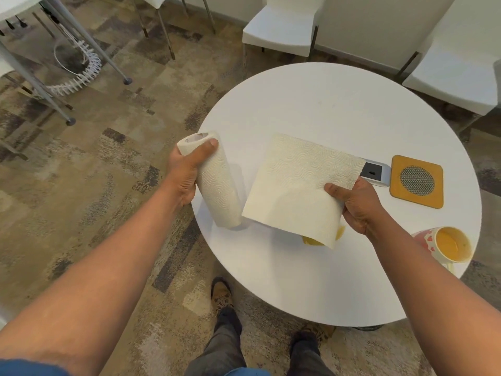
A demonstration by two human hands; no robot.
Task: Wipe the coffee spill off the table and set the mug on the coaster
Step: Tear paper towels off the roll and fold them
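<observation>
My left hand (187,172) grips a paper towel roll (217,185) over the left edge of the round white table (339,104). A single paper towel sheet (295,185) is pinched by its right edge in my right hand (357,204) and hangs above the table. A yellowish-brown coffee spill (314,240) peeks out under the sheet's lower corner; most of it is hidden. A mug (447,245) with red hearts lies tipped on its side at the table's right edge, its opening facing me. The orange square coaster (417,181) lies beyond it.
A small grey device with a dark screen (375,173) lies just left of the coaster, partly under the sheet. White chairs (282,31) stand beyond the table and at the right (455,71). My feet are at the table's near edge.
</observation>
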